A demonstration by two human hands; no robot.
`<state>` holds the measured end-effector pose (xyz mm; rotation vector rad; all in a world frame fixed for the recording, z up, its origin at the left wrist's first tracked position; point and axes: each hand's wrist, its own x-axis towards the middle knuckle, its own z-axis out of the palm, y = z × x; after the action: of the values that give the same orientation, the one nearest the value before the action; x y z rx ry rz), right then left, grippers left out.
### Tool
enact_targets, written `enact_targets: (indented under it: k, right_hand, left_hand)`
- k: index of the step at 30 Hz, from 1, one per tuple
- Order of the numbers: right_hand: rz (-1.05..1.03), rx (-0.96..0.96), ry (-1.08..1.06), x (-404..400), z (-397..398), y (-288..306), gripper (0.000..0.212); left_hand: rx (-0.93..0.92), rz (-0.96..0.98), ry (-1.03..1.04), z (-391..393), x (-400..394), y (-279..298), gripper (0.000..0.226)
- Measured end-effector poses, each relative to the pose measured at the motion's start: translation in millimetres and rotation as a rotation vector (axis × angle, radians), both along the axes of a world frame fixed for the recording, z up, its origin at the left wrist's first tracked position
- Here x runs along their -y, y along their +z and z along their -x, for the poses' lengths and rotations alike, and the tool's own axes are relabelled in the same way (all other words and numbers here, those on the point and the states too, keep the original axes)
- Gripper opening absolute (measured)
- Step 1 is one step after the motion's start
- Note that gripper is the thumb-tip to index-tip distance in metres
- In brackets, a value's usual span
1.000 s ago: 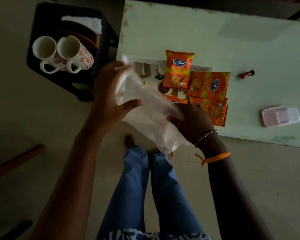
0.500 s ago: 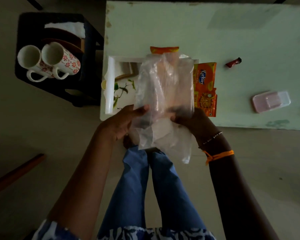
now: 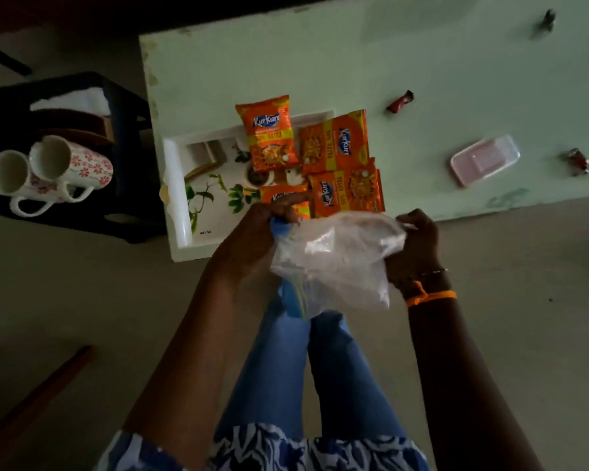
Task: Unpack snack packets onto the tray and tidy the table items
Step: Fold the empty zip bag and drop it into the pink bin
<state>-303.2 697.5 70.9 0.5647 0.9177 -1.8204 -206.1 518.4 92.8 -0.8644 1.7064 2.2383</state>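
Note:
Several orange snack packets (image 3: pixel 334 147) lie on a white tray (image 3: pixel 177 195) with a leaf print, at the near left corner of the pale green table (image 3: pixel 405 62). One packet (image 3: pixel 269 134) stands upright at the tray's far edge. Both hands hold a clear plastic bag (image 3: pixel 337 263) stretched between them, just in front of the table's near edge. My left hand (image 3: pixel 252 239) pinches the bag's left end. My right hand (image 3: pixel 415 246) grips its right corner. The bag looks empty and crumpled.
A pink plastic container (image 3: pixel 485 160) and small wrapped sweets (image 3: pixel 400 102) (image 3: pixel 577 161) lie on the table's right part. To the left, a black stool (image 3: pixel 123 130) carries two floral mugs (image 3: pixel 48 171) lying on their sides and a white cloth (image 3: pixel 72 100). A wooden stick (image 3: pixel 38 399) lies on the floor.
The bag, earlier raised upright over the tray and hiding the packets, is now lowered and pulled sideways between the hands, uncovering the packets. The view has shifted.

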Motion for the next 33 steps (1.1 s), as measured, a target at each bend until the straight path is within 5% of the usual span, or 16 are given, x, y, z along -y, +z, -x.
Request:
enact_targets:
  k: [2,4,6,9,11,13,16,20,25,30,33]
  right_hand:
    - [-0.055,-0.038,0.342,-15,9,-10,0.041]
    - [-0.173,-0.277,0.766,-21,14,-14,0.036]
    - [-0.163,-0.402,0.918,-18,17,-14,0.028]
    - [-0.113,-0.449,0.602,-5,19,-13,0.022]
    - [-0.092,-0.435,0.317,10,20,-13,0.029]
    - [-0.073,-0.343,0.093,25,21,-14,0.048]
    - [-0.131,-0.269,-0.001,37,27,-15,0.061]
    - [-0.335,-0.294,0.081,33,43,-16,0.039]
    - [-0.446,-0.382,0.103,13,66,-21,0.051]
    - [-0.354,-0.349,0.006,-25,88,-20,0.049]
    - [-0.166,-0.151,-0.215,-63,108,-24,0.037]
  left_hand:
    - [0.002,0.089,-0.239,13,6,-5,0.034]
    - [-0.048,0.218,-0.411,28,7,-10,0.041]
    - [-0.086,0.211,-0.334,39,8,-15,0.044]
    - [0.076,-0.092,0.227,50,20,-15,0.043]
    - [0.219,-0.23,0.415,48,26,-18,0.076]
    - [0.337,-0.309,0.255,45,29,-23,0.085]
    - [0.388,-0.491,0.144,54,30,-24,0.065]
    - [0.293,-0.34,0.093,89,35,-16,0.051]
    - [0.369,0.156,-0.396,132,13,-6,0.116]
    - [0.428,0.088,-0.21,157,-34,-27,0.023]
    - [0.318,-0.127,-0.186,174,-63,-33,0.033]
